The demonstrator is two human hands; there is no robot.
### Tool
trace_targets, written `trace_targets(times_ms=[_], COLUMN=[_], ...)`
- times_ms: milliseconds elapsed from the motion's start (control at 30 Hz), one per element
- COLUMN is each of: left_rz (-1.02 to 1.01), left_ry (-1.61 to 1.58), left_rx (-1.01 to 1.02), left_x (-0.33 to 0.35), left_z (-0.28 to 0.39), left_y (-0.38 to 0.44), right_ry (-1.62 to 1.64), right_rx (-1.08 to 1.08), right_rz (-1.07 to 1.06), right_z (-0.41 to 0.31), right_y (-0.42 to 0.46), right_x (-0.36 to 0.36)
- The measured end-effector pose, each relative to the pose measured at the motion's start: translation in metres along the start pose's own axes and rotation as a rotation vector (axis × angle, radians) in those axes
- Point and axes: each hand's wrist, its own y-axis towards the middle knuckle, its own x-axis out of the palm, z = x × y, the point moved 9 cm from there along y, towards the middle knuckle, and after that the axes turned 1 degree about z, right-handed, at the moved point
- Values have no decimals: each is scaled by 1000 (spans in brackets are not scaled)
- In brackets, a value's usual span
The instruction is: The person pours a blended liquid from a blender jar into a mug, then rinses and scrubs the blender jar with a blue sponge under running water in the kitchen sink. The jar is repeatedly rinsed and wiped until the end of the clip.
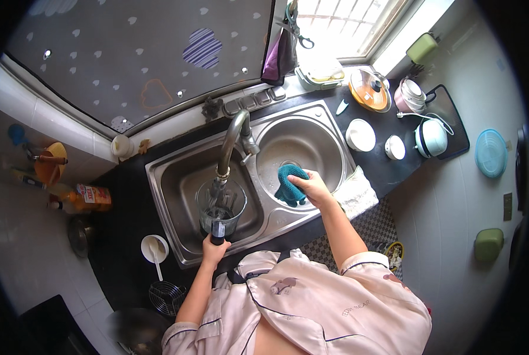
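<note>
My left hand point(215, 253) grips the black handle of a clear glass blender jar point(222, 211). The jar is held over the left basin point(180, 195) of a steel double sink, its mouth under the spout of the curved metal faucet point(233, 142). What looks like water and the dark blade base show inside it. Pinched in my right hand point(315, 188) is a teal knitted dishcloth point(291, 184), folded over and hanging above the front of the round right basin point(322, 142).
Right of the sink stand a white bowl point(360, 135), a white cup point(394, 147) and a glass-lidded orange pot point(370, 92). A white towel point(357, 195) drapes over the counter's front edge. To the left are a small bowl with a spoon point(154, 248) and an orange-labelled bottle point(93, 197).
</note>
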Motion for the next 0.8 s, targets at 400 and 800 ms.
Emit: trace_targets(times_ms=[400, 800], left_rz=[-13, -13], left_ry=[-16, -47], left_rx=[-8, -40], left_x=[0, 0], left_z=[2, 3], left_y=[-3, -1], right_ry=[164, -1521], right_rx=[362, -383], right_rz=[-110, 407], right_z=[78, 87], right_y=[-19, -56], right_x=[-20, -41])
